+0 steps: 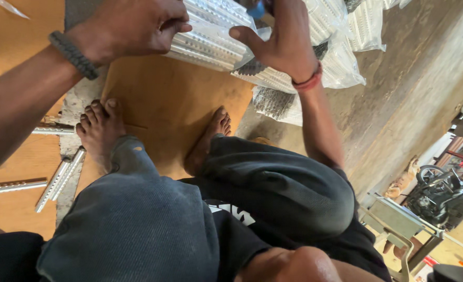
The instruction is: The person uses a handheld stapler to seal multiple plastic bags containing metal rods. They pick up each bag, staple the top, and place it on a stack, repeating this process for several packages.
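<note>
I squat on a brown board [174,99], looking down past my knees and bare feet. My left hand [129,26], with a dark braided band at the wrist, grips the near end of a bundle of perforated silver metal strips [210,39] wrapped in clear plastic. At the bundle's other side my right hand [281,36], with a red wrist band, is closed on the same bundle, thumb pointing left. A blue object [256,9] shows just above that thumb; what it is cannot be told.
More plastic-wrapped perforated strips [341,57] lie stacked at the top right. Loose metal strips [59,180] lie on the floor by my left foot [101,130]. A concrete step [414,83] runs along the right; a motorbike [440,190] and a metal frame [398,219] stand beyond.
</note>
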